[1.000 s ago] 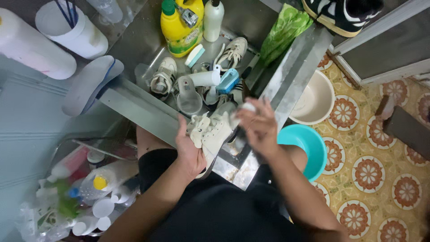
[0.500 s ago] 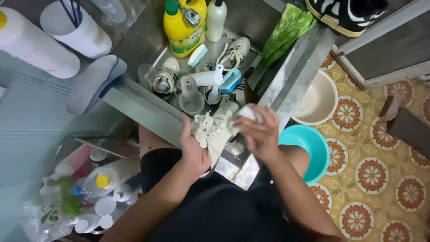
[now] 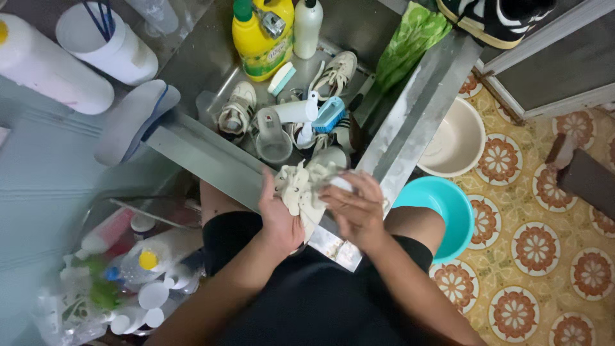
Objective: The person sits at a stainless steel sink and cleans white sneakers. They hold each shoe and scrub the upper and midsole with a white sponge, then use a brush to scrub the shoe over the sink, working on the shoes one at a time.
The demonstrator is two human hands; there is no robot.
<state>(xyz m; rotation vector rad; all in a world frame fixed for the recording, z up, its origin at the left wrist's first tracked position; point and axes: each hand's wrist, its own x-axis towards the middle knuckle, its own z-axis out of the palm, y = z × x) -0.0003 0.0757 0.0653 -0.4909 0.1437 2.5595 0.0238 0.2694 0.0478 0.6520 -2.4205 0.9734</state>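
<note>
We look down into a steel sink (image 3: 410, 128) set in a pale counter (image 3: 45, 192), with a patterned tile floor (image 3: 544, 269) to the right where a teal basin (image 3: 442, 205) and a cream basin (image 3: 458, 138) sit side by side. Inside the sink lie two more sneakers (image 3: 238, 109) among a yellow soap bottle (image 3: 261, 35), a white bottle (image 3: 307, 25), a clear cup (image 3: 272, 138), a white spray bottle (image 3: 298, 112) and a blue brush (image 3: 330, 114). A green bag (image 3: 410, 35) hangs over the far rim.

Over the sink's near edge we hold a cream sneaker (image 3: 301, 192) — its long axis runs from our lap up toward the sink, one end pointing away from us, though we cannot tell toe from heel. Our left hand (image 3: 278, 218) clamps it from the side, its grip closed around the shoe. Our right hand (image 3: 355, 208) is curled over the shoe's upper end, fingers (image 3: 346, 192) pressed on a small white thing there — too hidden to name.
</note>
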